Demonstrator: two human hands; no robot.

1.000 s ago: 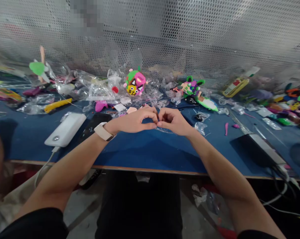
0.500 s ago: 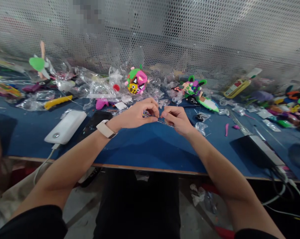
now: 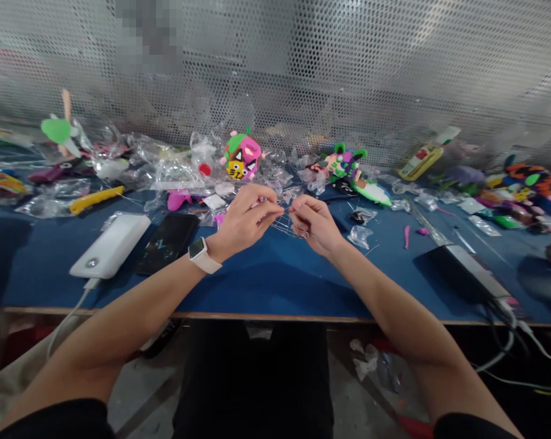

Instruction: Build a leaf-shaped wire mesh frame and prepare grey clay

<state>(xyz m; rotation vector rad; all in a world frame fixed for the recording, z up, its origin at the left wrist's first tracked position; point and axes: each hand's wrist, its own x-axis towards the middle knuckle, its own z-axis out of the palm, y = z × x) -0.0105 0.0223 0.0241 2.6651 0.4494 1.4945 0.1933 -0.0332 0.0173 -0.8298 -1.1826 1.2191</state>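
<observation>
My left hand (image 3: 250, 221), with a white-strapped watch (image 3: 204, 254) on its wrist, is over the middle of the table, thumb and fingertips pinched together. What sits in that pinch is too small to make out. Facing it, close to its fingertips, my right hand (image 3: 316, 224) has thumb and forefinger pinched and the other fingers curled. A thin clear strand (image 3: 282, 228) loops below the fingertips and runs into the curled right fingers. Behind the left hand, small colourful bits are partly hidden. A colourful clay ball with a cat face (image 3: 242, 160) stands just beyond.
A white power bank (image 3: 112, 245) with a cable and a black phone (image 3: 168, 242) lie to the left. A yellow cutter (image 3: 96, 200), crumpled clear bags (image 3: 166, 161) and a green-eared clay figure (image 3: 344, 161) line the back. At right sits a black box-shaped device (image 3: 467, 274) with cables.
My left hand has turned upward at the wrist, showing the watch face, and its fingers have straightened into a pinch. Both pinches remain close together. The view has shifted slightly.
</observation>
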